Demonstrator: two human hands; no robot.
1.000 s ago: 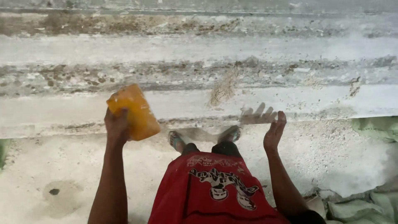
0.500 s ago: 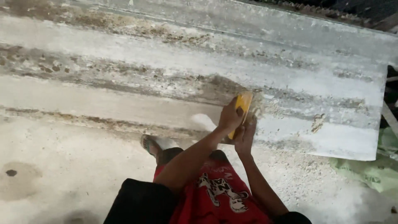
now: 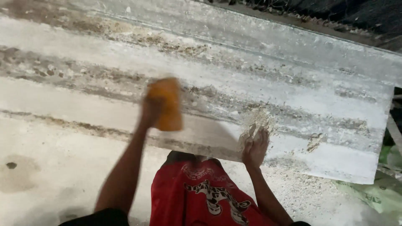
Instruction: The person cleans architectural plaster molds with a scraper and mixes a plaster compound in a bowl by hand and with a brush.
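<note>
Dusty concrete floor (image 3: 50, 167) and a grimy grey corrugated sheet (image 3: 293, 83) are filling a downward view over a person's two bare arms.

At about twelve o'clock from the red shorts (image 3: 201, 196), an orange sponge-like block (image 3: 167, 104) is being pressed against the sheet; it is blurring, so its exact shape is unclear. The left hand (image 3: 153, 109) is curling closed around it, gripping from the nine o'clock side, seemingly to bear down on a ridge. At two o'clock from the shorts, the right hand (image 3: 255, 148) is lying open and flat, holding nothing, fingers spreading into a small heap of pale crumbly debris (image 3: 257, 121) on the sheet's near edge, apparently bracing the sheet. Green sacking (image 3: 377, 194) is showing at four o'clock.
</note>
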